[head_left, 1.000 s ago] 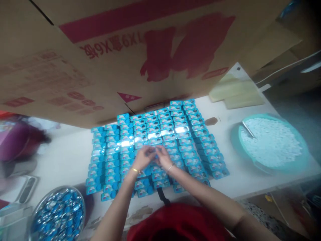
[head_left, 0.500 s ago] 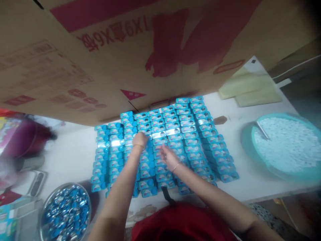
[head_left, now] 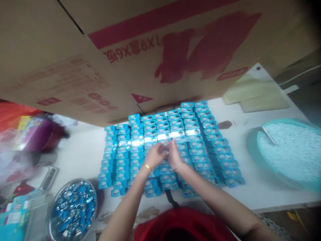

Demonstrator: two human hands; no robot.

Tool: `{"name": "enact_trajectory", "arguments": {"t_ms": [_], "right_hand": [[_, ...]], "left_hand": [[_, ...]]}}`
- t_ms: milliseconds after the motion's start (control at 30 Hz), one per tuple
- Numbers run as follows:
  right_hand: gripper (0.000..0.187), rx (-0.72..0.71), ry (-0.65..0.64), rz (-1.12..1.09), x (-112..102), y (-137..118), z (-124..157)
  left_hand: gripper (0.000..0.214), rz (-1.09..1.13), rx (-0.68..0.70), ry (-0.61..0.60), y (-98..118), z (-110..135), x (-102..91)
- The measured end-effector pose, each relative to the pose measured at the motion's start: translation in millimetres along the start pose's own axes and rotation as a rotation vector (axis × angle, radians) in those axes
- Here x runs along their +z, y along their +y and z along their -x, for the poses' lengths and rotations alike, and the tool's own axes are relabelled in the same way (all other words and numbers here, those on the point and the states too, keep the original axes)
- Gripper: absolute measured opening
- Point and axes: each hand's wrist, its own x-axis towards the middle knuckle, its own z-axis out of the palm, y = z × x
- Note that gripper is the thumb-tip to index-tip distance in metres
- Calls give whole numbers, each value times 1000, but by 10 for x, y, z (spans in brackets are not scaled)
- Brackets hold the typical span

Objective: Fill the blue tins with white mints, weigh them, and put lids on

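My left hand and my right hand meet over the middle of the rows of small blue boxes. The left fingers are curled, with the fingertips against the right hand. My right hand has its fingers drawn together, and what sits between the two hands is too small and blurred to name. Boxes in the left columns show round blue discs at one end. Several toward the right show a dark round spot there instead. A metal bowl of shiny blue and silver round pieces stands at the lower left.
A tall cardboard box rises right behind the rows. On the right is a turquoise basin of pale small pieces with a metal handle. Yellowish sheets lie at the back right. A purple container stands left on the white table.
My left hand has moved right and toward me from the boxes to meet my right hand. The whole view has shifted, so the surroundings sit further right.
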Motion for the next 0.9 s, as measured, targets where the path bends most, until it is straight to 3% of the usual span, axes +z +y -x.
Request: {"name": "enact_trajectory", "arguments": {"t_ms": [100, 167, 267, 367, 467, 567, 733, 833, 900], "right_hand": [[74, 24, -66, -47, 106, 15, 17], [74, 17, -110, -40, 175, 25, 16], [71, -36, -95, 35, 188, 42, -27], [66, -81, -47, 192, 61, 71, -94], [67, -84, -84, 298, -129, 110, -113], [68, -75, -136, 372, -268, 144, -60], [64, -48, -277, 506, -273, 187, 119], [58, -34, -422, 621, -216, 230, 279], [55, -39, -493, 703, -207, 272, 395]], "left_hand": [[22, 22, 52, 113, 93, 204, 130], [23, -11, 0, 178, 53, 145, 140], [19, -63, -149, 202, -127, -184, 31], [21, -191, -351, 164, -312, -616, -147], [23, -263, -416, 86, -415, -958, -275], [27, -289, -438, 2, -480, -1147, -319], [40, -377, -529, -119, -516, -1289, -330], [41, -393, -534, -95, -422, -1263, -374], [39, -358, -475, -40, -386, -1093, -423]]}}
